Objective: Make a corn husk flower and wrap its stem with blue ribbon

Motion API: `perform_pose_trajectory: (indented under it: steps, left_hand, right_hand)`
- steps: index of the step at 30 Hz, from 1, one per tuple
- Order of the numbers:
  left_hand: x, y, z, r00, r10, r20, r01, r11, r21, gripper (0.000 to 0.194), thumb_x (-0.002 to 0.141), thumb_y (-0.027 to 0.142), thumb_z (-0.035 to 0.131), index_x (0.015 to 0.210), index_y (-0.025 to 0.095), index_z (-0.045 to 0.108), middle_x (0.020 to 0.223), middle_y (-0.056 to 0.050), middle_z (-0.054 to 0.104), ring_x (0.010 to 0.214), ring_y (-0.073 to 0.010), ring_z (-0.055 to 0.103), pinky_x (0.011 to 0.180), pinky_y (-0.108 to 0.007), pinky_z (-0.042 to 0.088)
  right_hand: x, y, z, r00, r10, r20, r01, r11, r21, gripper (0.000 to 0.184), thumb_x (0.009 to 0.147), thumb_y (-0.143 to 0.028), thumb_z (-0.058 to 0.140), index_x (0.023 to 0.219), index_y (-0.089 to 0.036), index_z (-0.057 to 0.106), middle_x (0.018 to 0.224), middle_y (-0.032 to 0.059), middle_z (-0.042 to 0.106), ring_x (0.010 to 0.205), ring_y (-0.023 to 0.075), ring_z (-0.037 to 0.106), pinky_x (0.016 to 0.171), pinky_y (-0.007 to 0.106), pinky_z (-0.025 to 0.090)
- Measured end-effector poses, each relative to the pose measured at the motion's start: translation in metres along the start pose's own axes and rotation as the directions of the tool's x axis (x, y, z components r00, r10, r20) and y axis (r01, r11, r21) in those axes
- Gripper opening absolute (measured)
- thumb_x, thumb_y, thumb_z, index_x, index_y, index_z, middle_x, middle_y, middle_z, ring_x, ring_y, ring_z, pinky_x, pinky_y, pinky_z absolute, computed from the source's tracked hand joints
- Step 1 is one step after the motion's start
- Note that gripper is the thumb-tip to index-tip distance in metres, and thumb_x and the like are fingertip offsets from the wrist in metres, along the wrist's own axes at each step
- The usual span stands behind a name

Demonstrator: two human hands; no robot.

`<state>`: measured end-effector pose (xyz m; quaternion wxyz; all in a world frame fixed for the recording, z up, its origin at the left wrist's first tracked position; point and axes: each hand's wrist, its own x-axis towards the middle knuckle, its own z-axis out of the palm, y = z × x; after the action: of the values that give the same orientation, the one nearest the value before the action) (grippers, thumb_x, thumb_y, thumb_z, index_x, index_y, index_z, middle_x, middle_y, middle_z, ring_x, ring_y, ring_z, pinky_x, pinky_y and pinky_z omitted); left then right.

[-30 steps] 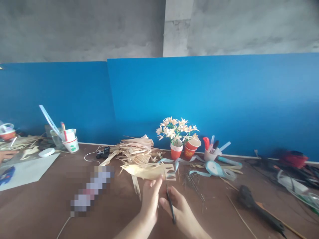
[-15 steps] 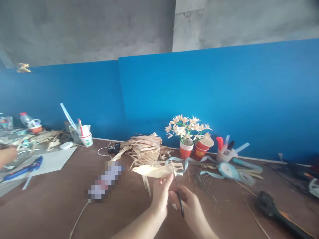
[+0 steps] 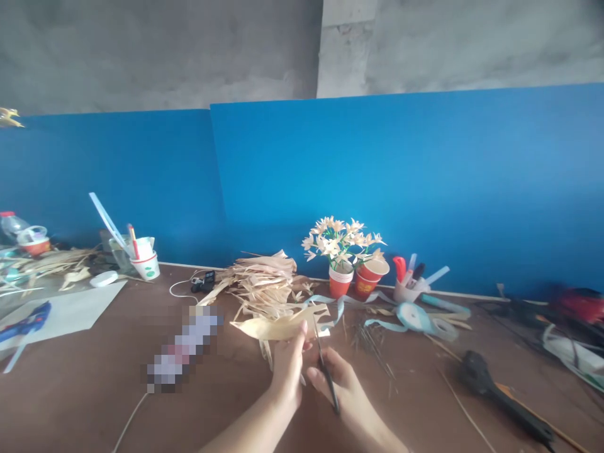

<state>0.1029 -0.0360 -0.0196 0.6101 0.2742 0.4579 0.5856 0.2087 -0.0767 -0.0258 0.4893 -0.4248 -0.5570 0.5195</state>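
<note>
My left hand (image 3: 286, 368) pinches a pale dried leaf strip (image 3: 276, 326) and holds it flat above the brown table (image 3: 85, 390). My right hand (image 3: 343, 385) grips dark scissors (image 3: 324, 368), whose blades point up into the right end of the strip. Behind the strip lies a pile of dried leaf strips (image 3: 260, 284). Two red paper cups (image 3: 357, 282) with cream paper flowers (image 3: 340, 239) stand against the blue board.
A black glue gun (image 3: 500, 396) lies at the right. Light blue ribbon rolls (image 3: 415, 318), a tub of pens (image 3: 408, 283), a white cup with tools (image 3: 141, 261), a white sheet (image 3: 66, 311) and a pixelated object (image 3: 182, 346) lie around.
The camera view swung right and then back left. Both hands kept hold of the strip and scissors. The other person's hand at the far left edge has gone out of view.
</note>
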Motion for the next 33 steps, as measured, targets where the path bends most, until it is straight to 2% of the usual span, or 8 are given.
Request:
perform_pose_trajectory:
  steps: [2,9,14,17,20,26,29,33]
  left_hand:
    - [0.001,0.000,0.000,1.000,0.021,0.014,-0.021,1.000,-0.005,0.049,0.064,0.050,0.073,0.093,0.011,0.069,0.089,-0.013,0.070,0.080,-0.0210,0.064,0.071,-0.029,0.049]
    - [0.006,0.002,-0.002,1.000,0.026,0.012,-0.026,0.999,0.020,0.049,0.060,0.050,0.075,0.089,0.011,0.071,0.091,-0.015,0.071,0.079,-0.0230,0.066,0.068,-0.030,0.049]
    - [0.005,0.005,-0.002,1.000,0.007,-0.001,-0.007,0.999,0.048,0.048,0.058,0.048,0.078,0.087,0.010,0.072,0.088,-0.013,0.072,0.071,-0.0188,0.063,0.064,-0.028,0.049]
    - [0.002,0.007,-0.001,0.998,-0.025,0.049,0.021,0.995,0.098,0.046,0.059,0.049,0.077,0.084,0.011,0.072,0.078,-0.010,0.072,0.066,-0.0179,0.062,0.061,-0.027,0.049]
    - [0.001,0.009,0.000,0.997,-0.017,0.082,0.008,0.995,0.104,0.042,0.059,0.048,0.077,0.080,0.011,0.073,0.076,-0.010,0.072,0.069,-0.0196,0.064,0.062,-0.027,0.049]
    - [-0.001,0.010,0.002,0.965,-0.103,0.241,0.089,0.994,0.070,0.052,0.063,0.051,0.073,0.096,0.011,0.071,0.087,-0.015,0.073,0.067,-0.0267,0.068,0.050,-0.031,0.051]
    - [-0.003,0.010,0.003,0.968,-0.059,0.244,0.047,0.997,0.057,0.052,0.060,0.049,0.075,0.093,0.010,0.071,0.083,-0.015,0.073,0.072,-0.0278,0.069,0.054,-0.032,0.052]
    - [0.002,0.011,0.001,0.968,0.007,0.250,-0.017,0.999,0.039,0.047,0.061,0.045,0.076,0.091,0.011,0.070,0.081,-0.013,0.072,0.076,-0.0266,0.068,0.062,-0.033,0.051]
  right_hand:
    - [0.000,0.001,-0.001,1.000,-0.003,-0.009,0.003,1.000,0.002,0.032,0.074,-0.045,0.068,0.087,-0.016,0.062,0.079,0.0030,0.061,0.078,0.0176,0.054,0.075,0.027,0.044]
    - [0.000,0.006,0.001,0.994,0.042,-0.102,-0.044,0.999,-0.020,0.036,0.070,-0.048,0.070,0.071,-0.014,0.060,0.061,-0.0013,0.054,0.056,0.0099,0.044,0.050,0.019,0.034]
    - [0.003,0.005,0.001,0.983,0.153,-0.099,-0.156,0.988,-0.020,0.043,0.069,-0.056,0.067,0.075,-0.015,0.058,0.047,-0.0066,0.044,0.040,0.0060,0.034,0.036,0.018,0.028]
    - [0.005,0.002,0.000,0.976,0.171,-0.134,-0.175,0.984,-0.017,0.046,0.066,-0.059,0.067,0.077,-0.015,0.057,0.047,-0.0073,0.044,0.038,0.0058,0.035,0.034,0.018,0.030]
    - [0.007,0.001,-0.001,0.970,0.179,-0.165,-0.185,0.982,-0.027,0.047,0.065,-0.060,0.068,0.073,-0.016,0.055,0.043,-0.0088,0.040,0.035,0.0050,0.032,0.031,0.017,0.027]
    - [0.011,0.004,-0.003,0.976,0.159,-0.152,-0.156,0.987,0.032,0.044,0.064,-0.057,0.070,0.072,-0.016,0.055,0.041,-0.0091,0.041,0.034,0.0048,0.034,0.033,0.017,0.029]
    - [0.012,0.002,-0.006,0.970,0.165,-0.177,-0.164,0.986,0.023,0.047,0.066,-0.059,0.068,0.076,-0.014,0.056,0.038,-0.0098,0.039,0.032,0.0046,0.032,0.032,0.017,0.025]
    - [0.013,-0.003,-0.011,0.955,0.180,-0.235,-0.181,0.983,0.017,0.049,0.064,-0.062,0.067,0.073,-0.017,0.051,0.037,-0.0099,0.040,0.032,0.0058,0.036,0.034,0.017,0.026]
